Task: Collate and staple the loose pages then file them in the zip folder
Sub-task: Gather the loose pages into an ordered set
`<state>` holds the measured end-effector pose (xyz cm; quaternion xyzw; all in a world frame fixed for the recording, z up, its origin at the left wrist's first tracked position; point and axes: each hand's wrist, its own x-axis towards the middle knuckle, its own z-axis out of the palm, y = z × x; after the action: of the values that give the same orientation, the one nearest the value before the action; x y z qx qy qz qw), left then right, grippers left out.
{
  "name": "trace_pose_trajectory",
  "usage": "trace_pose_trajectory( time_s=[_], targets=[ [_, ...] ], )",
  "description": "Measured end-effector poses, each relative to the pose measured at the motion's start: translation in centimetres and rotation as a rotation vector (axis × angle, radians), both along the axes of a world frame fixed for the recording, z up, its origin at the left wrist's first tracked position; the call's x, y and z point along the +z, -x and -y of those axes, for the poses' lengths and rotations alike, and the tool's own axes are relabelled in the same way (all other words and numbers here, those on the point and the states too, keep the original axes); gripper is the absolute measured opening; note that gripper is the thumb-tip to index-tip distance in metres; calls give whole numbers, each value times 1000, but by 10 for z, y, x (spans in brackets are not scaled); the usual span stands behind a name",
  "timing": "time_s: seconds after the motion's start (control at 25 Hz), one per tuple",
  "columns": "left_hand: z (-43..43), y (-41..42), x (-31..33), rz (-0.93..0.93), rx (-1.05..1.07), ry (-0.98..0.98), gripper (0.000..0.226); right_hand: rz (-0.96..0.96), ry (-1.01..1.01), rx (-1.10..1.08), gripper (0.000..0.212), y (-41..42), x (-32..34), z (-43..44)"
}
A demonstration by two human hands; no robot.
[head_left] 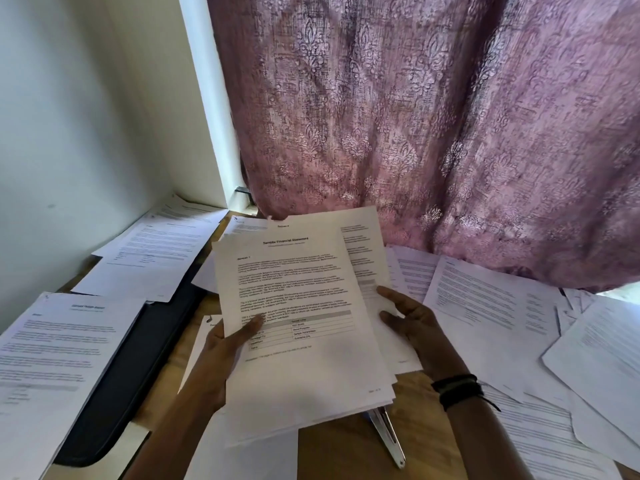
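Close up, a sheaf of pages point(304, 341) is held tilted up off the desk point(346, 452), its sheets fanned and uneven, a financial statement on top. Her or his left hand point(225, 351) grips the left edge, thumb laid across the front sheet. The right hand point(412, 320) pinches the sheets that stick out behind on the right.

Just below the sheaf's lower corner lies what looks like a metal stapler point(389, 441), partly hidden by the paper. The black zip folder point(138, 348) lies flat on the left, apparently closed, with paper overlapping both ends. More loose pages point(485, 306) are spread over the right side and along the wall, in front of a mauve curtain point(450, 116).

I'd say this is the collating step: sorting sheets into one set, nothing stapled yet. Next the sheets want squaring by tapping their edges on the desk, then one hand must free itself for the stapler while the other keeps the corner aligned.
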<state>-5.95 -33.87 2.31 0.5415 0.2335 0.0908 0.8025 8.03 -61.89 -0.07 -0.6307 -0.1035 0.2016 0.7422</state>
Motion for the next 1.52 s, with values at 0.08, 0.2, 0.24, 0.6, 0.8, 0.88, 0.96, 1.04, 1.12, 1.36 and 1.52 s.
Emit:
trace_pose_trajectory(
  time_s=[0.08, 0.2, 0.24, 0.6, 0.8, 0.88, 0.96, 1.04, 1.12, 1.36, 1.52],
  targets=[
    [3, -6, -1, -18, -35, 9, 27, -33, -32, 47, 49, 6, -2, -2],
    [8, -14, -1, -32, -81, -11, 29, -92, -97, 145, 57, 16, 4, -4],
    [11, -16, 0, -20, -71, -44, 27, -97, -83, 128, 50, 18, 10, -6],
    [35, -40, 24, 293, 57, -574, 30, 199, 56, -104, 32, -2, 15, -10],
    [40, -42, 11, 267, 22, -539, 28, 178, 24, -69, 42, 3, 16, 4],
    [47, -40, 9, 264, -4, -578, 26, 212, 67, -90, 37, 5, 14, 13],
    [54, -41, 6, 266, -4, -623, 28, 260, 89, -115, 28, 6, 13, 21],
    [63, -43, 4, 264, -6, -612, 33, 323, 119, -133, 28, 7, 12, 26],
    [72, -46, 1, 298, -26, -607, 39, 405, 182, -136, 28, 6, 9, 29],
    [95, -53, -12, 269, -58, -612, 33, 403, 221, -164, 36, 6, -6, 44],
    [109, -50, -27, 168, -173, -591, 33, 333, 253, -117, 37, 12, -21, 52]
  ],
)
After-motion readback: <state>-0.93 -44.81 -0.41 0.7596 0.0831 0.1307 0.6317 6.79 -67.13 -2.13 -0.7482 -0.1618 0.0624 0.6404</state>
